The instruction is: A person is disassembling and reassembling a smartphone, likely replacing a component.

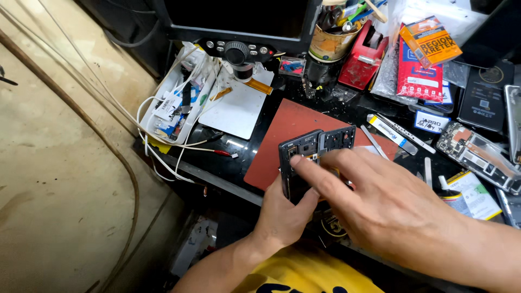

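Observation:
My left hand [285, 214] grips an opened black phone [298, 157] from below, its bare inside facing up. A second black frame piece [337, 138] stands right beside it, touching its edge. My right hand [380, 203] reaches across from the right, with its fingertips resting on the phone's inside near the top. Both are held above a red-brown work mat [282, 130] on a dark, cluttered bench. The lower part of the phone is hidden behind my hands.
A white pad [239, 108] lies under a microscope head [237, 54]. A white power strip with cables [173, 106] sits at the left. Metal tweezers [374, 142], another opened phone [477, 154], a red tape dispenser [363, 57], a tool cup [331, 38] and packets crowd the right.

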